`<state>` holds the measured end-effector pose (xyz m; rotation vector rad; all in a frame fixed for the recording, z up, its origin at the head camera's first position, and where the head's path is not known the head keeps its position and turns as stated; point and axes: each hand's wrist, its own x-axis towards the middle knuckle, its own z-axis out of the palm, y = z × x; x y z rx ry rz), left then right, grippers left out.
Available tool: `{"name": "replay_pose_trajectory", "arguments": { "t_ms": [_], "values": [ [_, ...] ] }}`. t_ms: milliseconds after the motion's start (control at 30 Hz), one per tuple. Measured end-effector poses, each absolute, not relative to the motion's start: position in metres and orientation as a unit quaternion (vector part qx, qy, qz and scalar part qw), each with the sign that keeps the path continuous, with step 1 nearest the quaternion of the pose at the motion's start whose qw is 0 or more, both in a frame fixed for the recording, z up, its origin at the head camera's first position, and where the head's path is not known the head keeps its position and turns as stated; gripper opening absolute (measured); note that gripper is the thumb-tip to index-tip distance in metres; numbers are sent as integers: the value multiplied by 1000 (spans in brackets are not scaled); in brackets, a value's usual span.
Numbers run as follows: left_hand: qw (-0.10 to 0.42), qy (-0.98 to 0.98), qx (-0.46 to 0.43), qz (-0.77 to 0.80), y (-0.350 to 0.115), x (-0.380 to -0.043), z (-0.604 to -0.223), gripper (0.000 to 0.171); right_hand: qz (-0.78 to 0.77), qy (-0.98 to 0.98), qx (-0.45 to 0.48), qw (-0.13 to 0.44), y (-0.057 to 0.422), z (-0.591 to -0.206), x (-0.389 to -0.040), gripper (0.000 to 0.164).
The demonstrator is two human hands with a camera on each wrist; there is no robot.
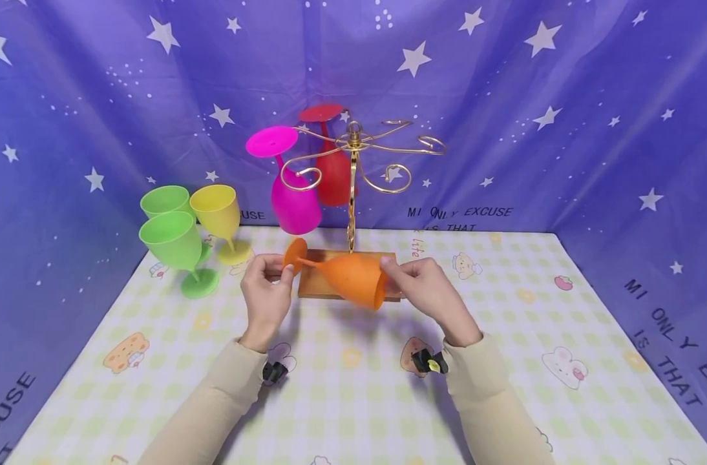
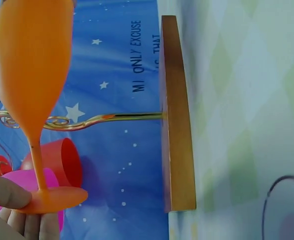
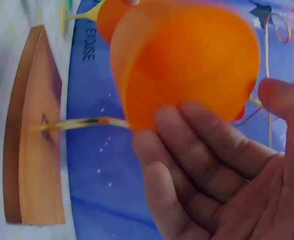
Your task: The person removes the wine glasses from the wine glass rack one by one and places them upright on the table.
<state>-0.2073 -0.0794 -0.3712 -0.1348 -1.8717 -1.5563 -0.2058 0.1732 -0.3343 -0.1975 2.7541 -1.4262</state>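
An orange goblet [image 1: 353,278] lies sideways in the air before the rack, mouth to the right. My left hand [image 1: 266,290] pinches its round foot, thumb on one face and fingers behind, as the left wrist view shows [image 2: 24,200]. My right hand [image 1: 426,284] is at the mouth. In the right wrist view its thumb is at the rim and its loosely extended fingers [image 3: 202,145] overlap the opening. Behind stands a gold wire rack [image 1: 352,194] on a wooden base [image 1: 318,284]. A magenta goblet [image 1: 295,200] and a red goblet [image 1: 333,174] hang upside down from its left arms.
Two green goblets [image 1: 170,239] [image 1: 164,197] and a yellow goblet [image 1: 216,210] stand upright at the table's back left. A checked cloth [image 1: 353,400] covers the table. Purple star-printed curtains [image 1: 475,84] enclose the back and sides. Curled rack arms [image 1: 432,145] stick out to the right.
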Motion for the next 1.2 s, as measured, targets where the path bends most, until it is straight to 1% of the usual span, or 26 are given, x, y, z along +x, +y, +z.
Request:
{"name": "replay_pose_trajectory", "arguments": {
  "t_ms": [67, 200, 333, 533, 700, 867, 967, 1100, 1167, 1200],
  "values": [
    [324, -727, -41, -604, -78, -208, -373, 13, -469, 879, -81, 15, 171, -332, -203, 54],
    [270, -732, -18, -626, -77, -218, -389, 13, -478, 874, -89, -16, 169, -329, -198, 39],
    [225, -730, -9, -645, -76, -223, -403, 13, -469, 879, -69, -52, 168, -326, -194, 35],
    [183, -750, -23, -636, -69, -219, -407, 15, -477, 873, -60, -82, 164, -319, -189, 27],
    [165, -767, -49, -619, -66, -215, -409, 17, -493, 860, -65, -118, 163, -316, -182, 21],
    [146, -772, -77, -613, -67, -212, -408, 18, -498, 852, -73, -142, 166, -313, -176, 21],
    [148, -774, -89, -609, -68, -214, -407, 21, -488, 855, -77, -161, 169, -311, -175, 19],
    [178, -790, -72, -583, -73, -225, -409, 24, -447, 871, -87, -183, 172, -307, -177, 14],
    [177, -801, -49, -570, -77, -233, -412, 23, -420, 882, -98, -191, 175, -304, -179, 14],
    [167, -806, -35, -567, -79, -237, -413, 24, -405, 888, -103, -193, 177, -303, -181, 14]
  ]
}}
